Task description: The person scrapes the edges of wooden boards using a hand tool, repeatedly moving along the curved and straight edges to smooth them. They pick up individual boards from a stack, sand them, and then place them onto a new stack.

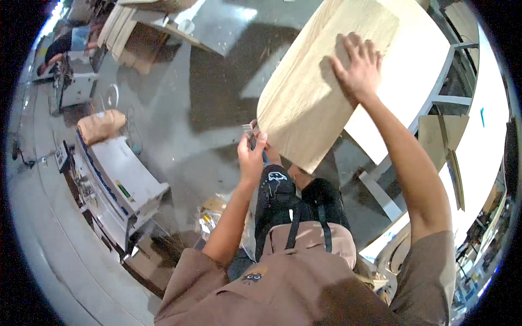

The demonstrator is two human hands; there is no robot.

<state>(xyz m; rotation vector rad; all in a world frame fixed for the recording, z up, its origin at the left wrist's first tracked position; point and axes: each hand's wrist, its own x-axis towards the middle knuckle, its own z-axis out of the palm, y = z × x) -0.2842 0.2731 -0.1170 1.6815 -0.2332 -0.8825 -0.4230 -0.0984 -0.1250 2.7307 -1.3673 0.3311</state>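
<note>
A pale wooden board [304,103] with visible grain and a rounded corner lies in front of me, overhanging the edge of a white-topped surface [418,49]. My right hand [360,68] rests flat on its upper face with the fingers spread. At the board's near left corner, my left hand [253,155] is closed around a small tool [248,129]. A pale, ridged, comb-like end of that tool shows above the fingers, and a bit of blue shows below them. Its exact kind is unclear, and whether it touches the board's edge cannot be made out.
On the left stands a white machine or bench [128,168] with a brown paper-wrapped bundle [101,126] on it. Stacked wooden panels [122,35] are at the far left. Brown sheets [443,136] lean at the right. A person's arm [51,62] shows at the upper left.
</note>
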